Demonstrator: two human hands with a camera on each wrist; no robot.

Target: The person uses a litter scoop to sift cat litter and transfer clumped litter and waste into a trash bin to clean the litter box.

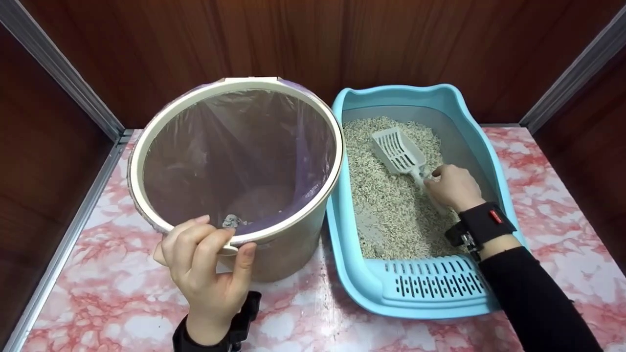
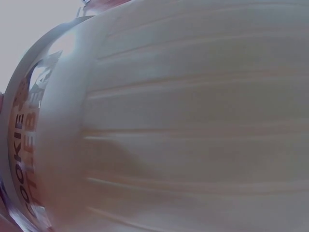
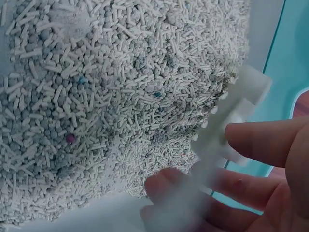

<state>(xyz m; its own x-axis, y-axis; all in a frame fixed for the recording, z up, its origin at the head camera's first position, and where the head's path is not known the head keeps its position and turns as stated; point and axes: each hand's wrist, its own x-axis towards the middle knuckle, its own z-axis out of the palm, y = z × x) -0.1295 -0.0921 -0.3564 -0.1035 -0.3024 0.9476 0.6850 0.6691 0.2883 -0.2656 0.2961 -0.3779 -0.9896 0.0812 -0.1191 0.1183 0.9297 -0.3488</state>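
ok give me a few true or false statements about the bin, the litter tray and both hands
1. The left hand grips the near rim of the round cream bin lined with a purple bag. True.
2. The right hand is empty. False: it holds the handle of the white slotted plastic scoop.
3. The scoop lies in the bin. False: it rests on the pale pellet litter in the light blue plastic tray.
4. A small grey clump lies inside the bin. True.
5. The tray stands left of the bin. False: it stands to the right.
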